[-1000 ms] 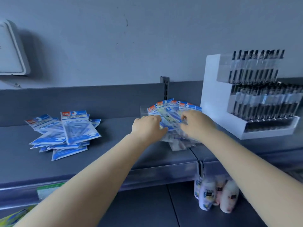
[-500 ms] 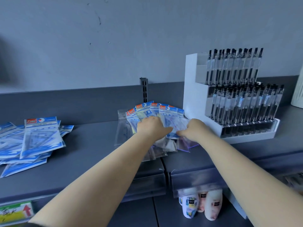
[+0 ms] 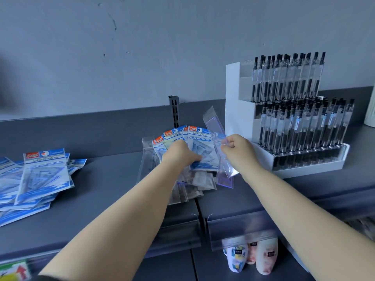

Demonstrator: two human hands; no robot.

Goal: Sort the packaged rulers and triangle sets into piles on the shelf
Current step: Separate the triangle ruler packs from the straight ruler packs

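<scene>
While the left hand [image 3: 180, 154] hides its grip on fanned triangle sets [image 3: 199, 148], the right hand [image 3: 236, 150] has lifted a pinched clear ruler packet [image 3: 220, 151].

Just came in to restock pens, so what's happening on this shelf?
A person is sorting stationery packets on the grey shelf. The right hand pinches a clear-sleeved purple ruler, lifted from the mixed middle heap, while the left hand grips the fanned blue geometric-set packets. A pile of the same blue packets lies at left.
</scene>
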